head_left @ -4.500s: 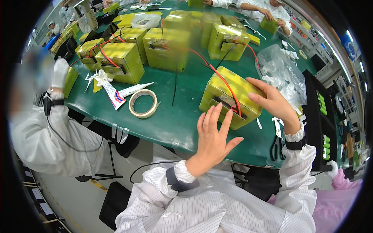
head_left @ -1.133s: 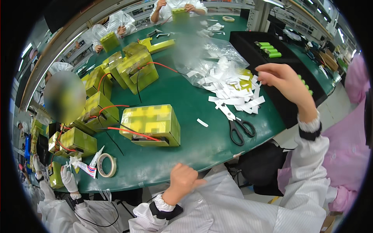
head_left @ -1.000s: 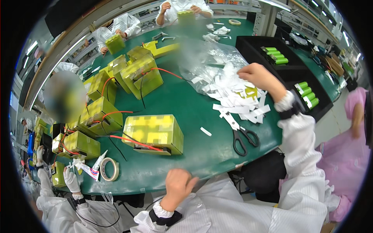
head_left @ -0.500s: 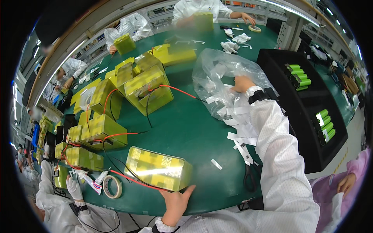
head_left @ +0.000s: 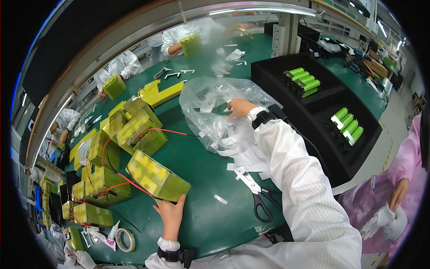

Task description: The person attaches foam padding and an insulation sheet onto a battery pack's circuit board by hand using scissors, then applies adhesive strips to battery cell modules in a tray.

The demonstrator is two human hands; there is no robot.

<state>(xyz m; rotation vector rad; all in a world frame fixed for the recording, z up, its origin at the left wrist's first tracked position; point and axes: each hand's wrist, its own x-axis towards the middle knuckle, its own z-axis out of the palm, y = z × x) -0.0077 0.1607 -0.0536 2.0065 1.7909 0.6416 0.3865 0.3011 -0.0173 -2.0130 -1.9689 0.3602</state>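
A battery pack [head_left: 156, 175] wrapped in yellow-green tape is at centre left, with red and black leads trailing from it. My left hand [head_left: 171, 217] grips its near right corner. My right hand [head_left: 240, 108] is at the clear plastic bag [head_left: 197, 105], fingers bent together among the film. What they pinch, if anything, cannot be made out. White paper strips [head_left: 251, 157] spill from the bag toward me. Beside my right forearm lie black-handled scissors [head_left: 262, 210], their blades partly over a white strip.
Several taped packs [head_left: 139, 132] with loose leads crowd the left. A black tray [head_left: 309, 105] with green cells [head_left: 347, 127] stands right. A tape roll [head_left: 125, 240] lies near left. Co-workers sit across and to the left; a person in pink [head_left: 398, 179] is at right.
The view has turned, shifting the scene leftward. My left hand has moved the battery pack away from the near edge, and it now sits at a different angle. My right hand stays at the bag.
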